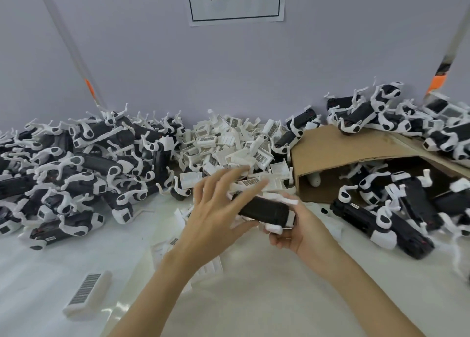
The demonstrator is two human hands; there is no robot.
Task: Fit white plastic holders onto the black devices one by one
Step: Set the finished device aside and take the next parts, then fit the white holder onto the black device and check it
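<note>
Clearly, black device (pixel 264 210) is held by right hand (pixel 300 231); left hand (pixel 218 204) spread wide above. Light, rigid, likely smooth; best gripped at sides.

A tipped cardboard box (pixel 340 148) lies below a wall sign (pixel 236 0).

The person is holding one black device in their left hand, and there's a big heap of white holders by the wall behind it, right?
Almost. The black device is held in the right hand, not the left; the left hand is open, fingers spread over it. The head view shows this. The heap of white holders by the wall is right.
</note>
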